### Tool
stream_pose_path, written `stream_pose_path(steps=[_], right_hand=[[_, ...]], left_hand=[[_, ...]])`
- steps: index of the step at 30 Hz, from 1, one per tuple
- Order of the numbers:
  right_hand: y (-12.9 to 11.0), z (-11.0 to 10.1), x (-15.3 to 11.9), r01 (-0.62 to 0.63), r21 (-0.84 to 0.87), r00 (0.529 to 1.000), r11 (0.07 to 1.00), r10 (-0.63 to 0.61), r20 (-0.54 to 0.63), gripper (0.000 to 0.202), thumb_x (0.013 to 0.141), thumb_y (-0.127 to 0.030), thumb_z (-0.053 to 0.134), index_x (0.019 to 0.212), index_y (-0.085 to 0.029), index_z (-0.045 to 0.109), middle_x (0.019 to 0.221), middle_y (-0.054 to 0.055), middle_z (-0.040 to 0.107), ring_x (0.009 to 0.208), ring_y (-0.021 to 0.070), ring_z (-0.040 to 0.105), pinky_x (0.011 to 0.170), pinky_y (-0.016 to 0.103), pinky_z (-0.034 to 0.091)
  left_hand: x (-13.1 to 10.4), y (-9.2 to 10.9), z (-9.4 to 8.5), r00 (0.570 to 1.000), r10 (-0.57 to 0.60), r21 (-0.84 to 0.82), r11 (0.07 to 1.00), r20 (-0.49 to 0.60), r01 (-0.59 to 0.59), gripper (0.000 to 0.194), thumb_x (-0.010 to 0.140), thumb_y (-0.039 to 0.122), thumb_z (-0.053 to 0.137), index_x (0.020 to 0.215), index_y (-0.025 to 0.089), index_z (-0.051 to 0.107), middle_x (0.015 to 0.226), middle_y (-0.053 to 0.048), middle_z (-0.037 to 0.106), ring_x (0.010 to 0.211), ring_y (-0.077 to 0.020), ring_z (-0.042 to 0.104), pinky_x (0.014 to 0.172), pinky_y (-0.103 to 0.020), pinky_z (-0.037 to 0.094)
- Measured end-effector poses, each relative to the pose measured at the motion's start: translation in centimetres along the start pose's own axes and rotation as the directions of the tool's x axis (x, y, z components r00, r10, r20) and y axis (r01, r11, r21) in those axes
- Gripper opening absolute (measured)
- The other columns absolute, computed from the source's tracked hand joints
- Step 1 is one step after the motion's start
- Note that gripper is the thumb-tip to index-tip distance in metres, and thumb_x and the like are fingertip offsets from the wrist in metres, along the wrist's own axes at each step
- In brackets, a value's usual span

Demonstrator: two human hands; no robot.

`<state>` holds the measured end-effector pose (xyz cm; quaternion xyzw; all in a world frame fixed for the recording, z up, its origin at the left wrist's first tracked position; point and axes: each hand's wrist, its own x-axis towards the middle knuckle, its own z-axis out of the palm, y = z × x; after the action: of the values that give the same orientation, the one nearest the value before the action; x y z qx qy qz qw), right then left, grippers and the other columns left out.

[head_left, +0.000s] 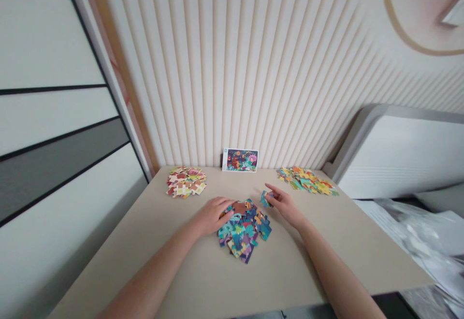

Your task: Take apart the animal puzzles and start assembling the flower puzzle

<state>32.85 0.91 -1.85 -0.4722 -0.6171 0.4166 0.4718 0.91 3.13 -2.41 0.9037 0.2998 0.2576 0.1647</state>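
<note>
A heap of blue, teal and purple puzzle pieces (241,234) lies in the middle of the beige table (195,275). Resting on the heap's left upper edge, my left hand (215,215) has its fingers apart. My right hand (284,205) is right of the heap, pinching a blue puzzle piece (265,198) between thumb and a finger, with the index finger stretched out. A picture card (240,160) with a dark, colourful scene stands upright at the back against the wall.
A pile of red, pink and cream pieces (186,182) lies at the back left, and yellow-orange pieces (307,181) at the back right. A ribbed wall (239,67) closes off the back. Clear plastic wrapping (420,237) lies beyond the right edge.
</note>
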Motion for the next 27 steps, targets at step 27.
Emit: stream_pose_path(steps=[27], right_hand=[[-2.0,-0.4,-1.9,-0.023,-0.267,0.887,0.963,0.143,0.438,0.046,0.078,-0.047,0.078,0.113,-0.020,0.070,0.098,0.004,0.067,0.082,0.0172,0.058,0.070,0.028,0.047]], left_hand=[[0.3,-0.1,0.3,0.988,-0.088,-0.257,0.965,-0.123,0.054,0.012,0.086,0.027,0.067,0.096,0.021,0.064,0.101,-0.004,0.061,0.096,-0.0197,0.059,0.089,-0.032,0.046]])
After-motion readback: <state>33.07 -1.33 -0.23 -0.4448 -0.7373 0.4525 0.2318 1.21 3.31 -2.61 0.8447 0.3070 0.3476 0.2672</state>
